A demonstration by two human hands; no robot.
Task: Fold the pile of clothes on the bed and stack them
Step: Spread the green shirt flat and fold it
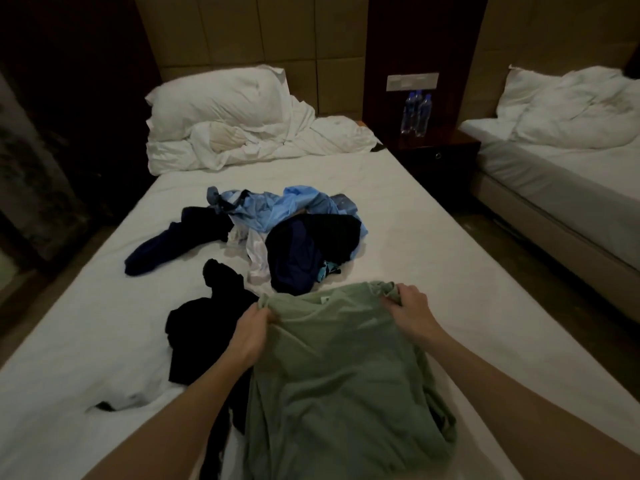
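Observation:
A sage green T-shirt (339,375) hangs in front of me over the near part of the bed (86,323). My left hand (251,332) grips its top left corner and my right hand (410,308) grips its top right corner, both pinching the fabric. Beyond it lies the pile of clothes (294,230): a light blue shirt (277,206), a dark navy garment (308,251), some white cloth (254,251) and a navy piece (162,247) stretched to the left. A black garment (204,327) lies left of the green shirt, partly under it.
White pillows and a crumpled duvet (235,126) fill the head of the bed. A dark nightstand (436,150) with water bottles (415,112) stands to the right. A second bed (561,157) lies at far right, with a floor gap between.

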